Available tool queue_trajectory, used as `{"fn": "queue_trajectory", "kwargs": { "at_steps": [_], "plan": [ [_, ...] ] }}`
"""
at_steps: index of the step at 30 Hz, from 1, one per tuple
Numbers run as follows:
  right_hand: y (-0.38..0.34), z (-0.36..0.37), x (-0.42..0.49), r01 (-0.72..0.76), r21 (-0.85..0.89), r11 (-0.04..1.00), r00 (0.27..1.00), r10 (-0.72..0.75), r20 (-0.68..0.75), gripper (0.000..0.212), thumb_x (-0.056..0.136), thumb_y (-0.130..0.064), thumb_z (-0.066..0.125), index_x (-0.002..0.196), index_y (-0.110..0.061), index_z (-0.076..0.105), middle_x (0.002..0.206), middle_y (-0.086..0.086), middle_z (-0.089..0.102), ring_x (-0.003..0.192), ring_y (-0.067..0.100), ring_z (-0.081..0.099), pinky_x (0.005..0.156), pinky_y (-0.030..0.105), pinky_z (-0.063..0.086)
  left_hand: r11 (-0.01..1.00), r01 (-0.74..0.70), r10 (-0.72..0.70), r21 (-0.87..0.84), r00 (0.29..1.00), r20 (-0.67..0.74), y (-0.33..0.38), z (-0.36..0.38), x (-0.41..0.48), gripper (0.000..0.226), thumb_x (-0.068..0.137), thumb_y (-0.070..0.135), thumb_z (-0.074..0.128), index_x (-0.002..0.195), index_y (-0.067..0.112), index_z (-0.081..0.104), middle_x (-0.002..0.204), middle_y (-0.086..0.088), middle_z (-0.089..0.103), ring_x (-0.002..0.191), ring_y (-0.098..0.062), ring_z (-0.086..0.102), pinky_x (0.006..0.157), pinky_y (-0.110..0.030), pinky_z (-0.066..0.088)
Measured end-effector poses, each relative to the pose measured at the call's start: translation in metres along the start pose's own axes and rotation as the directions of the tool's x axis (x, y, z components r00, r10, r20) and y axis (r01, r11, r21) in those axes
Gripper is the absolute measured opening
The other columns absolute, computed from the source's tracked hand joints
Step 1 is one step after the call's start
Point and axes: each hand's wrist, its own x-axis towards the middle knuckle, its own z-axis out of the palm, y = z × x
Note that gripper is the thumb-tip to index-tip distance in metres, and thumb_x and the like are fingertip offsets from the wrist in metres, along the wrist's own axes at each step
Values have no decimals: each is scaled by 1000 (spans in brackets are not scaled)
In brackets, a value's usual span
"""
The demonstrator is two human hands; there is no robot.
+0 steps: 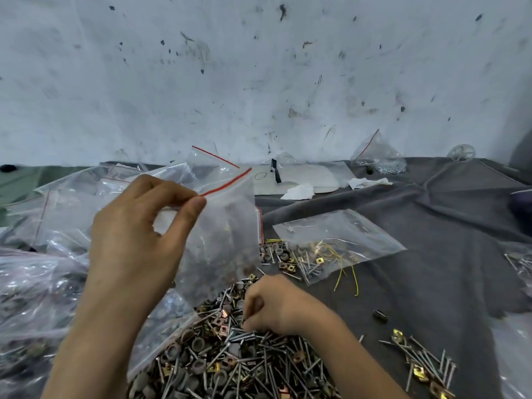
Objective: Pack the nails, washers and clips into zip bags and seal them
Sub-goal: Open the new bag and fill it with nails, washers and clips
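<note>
The left hand [135, 234] holds a clear zip bag [227, 226] up above the pile of nails, washers and clips [230, 361]. Its thumb and forefinger are clamped together on the bag's top corner, right at the red seal line. The right hand [273, 306] is down on the pile, its fingers [253, 308] curled into the loose metal. Their tips are hidden, so I cannot tell whether they hold anything. The bag's contents are blurred. A second bag [339, 240] lies flat on the grey cloth [431, 197].
</note>
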Motion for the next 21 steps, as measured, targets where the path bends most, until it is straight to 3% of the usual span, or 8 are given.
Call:
{"fn": "queue_trajectory", "kwargs": {
  "at_steps": [6,8,12,15,17,18,20,21],
  "plan": [
    [-10,13,2,-36,-121,992,999,33,-28,9,84,-8,67,91,-7,72,102,12,69,95,29,64,85,36,53,999,38,-36,-29,998,53,1,4,-2,9,85,23,70,77,21,68,82,12,60,75,0,52,69,-11,37],
    [-13,13,1,2,-141,990,1000,-4,-16,14,86,-2,59,92,-5,71,102,14,69,96,30,63,83,32,52,999,34,-32,-35,998,61,2,4,-2,10,85,26,70,76,25,67,82,13,60,74,1,53,67,-13,39],
    [-12,12,0,27,-103,994,999,-31,-30,19,85,1,58,86,-14,68,104,12,68,98,28,62,80,28,48,998,38,-35,-49,998,60,3,4,-2,9,84,25,66,76,28,65,81,17,59,79,16,52,65,-1,33],
    [-14,10,-2,67,-94,993,998,-67,2,19,85,1,58,96,-6,71,107,12,68,101,27,61,84,28,47,998,31,-27,-52,997,70,3,4,-2,9,84,25,66,76,28,65,81,17,59,79,17,52,65,0,33],
    [-15,2,-8,97,-68,993,995,-98,-10,21,86,-2,60,104,-4,70,103,9,69,94,20,63,83,27,51,998,31,-26,-59,997,78,3,4,-2,9,84,25,66,76,28,65,82,17,59,78,16,53,64,-1,33],
    [-14,-5,-11,109,-27,994,993,-110,-34,20,86,-3,61,104,-6,70,95,5,69,83,13,64,75,21,51,997,31,-25,-65,996,82,3,4,-2,10,84,25,67,76,29,65,82,17,60,78,16,53,65,-2,34],
    [-11,-24,-21,124,105,987,988,-114,-100,14,86,-5,63,94,-10,73,77,-7,64,63,-1,56,60,10,44,997,25,-19,-67,995,96,3,3,-2,11,85,27,68,76,32,64,83,16,60,81,14,53,66,-3,34],
    [-10,-34,-26,139,154,978,983,-118,-140,13,86,-5,63,87,-14,72,73,-11,62,62,-3,55,61,9,43,998,15,-8,-64,994,110,3,3,-2,11,86,28,69,77,33,64,84,15,61,83,12,54,67,-4,35]
  ]
}}
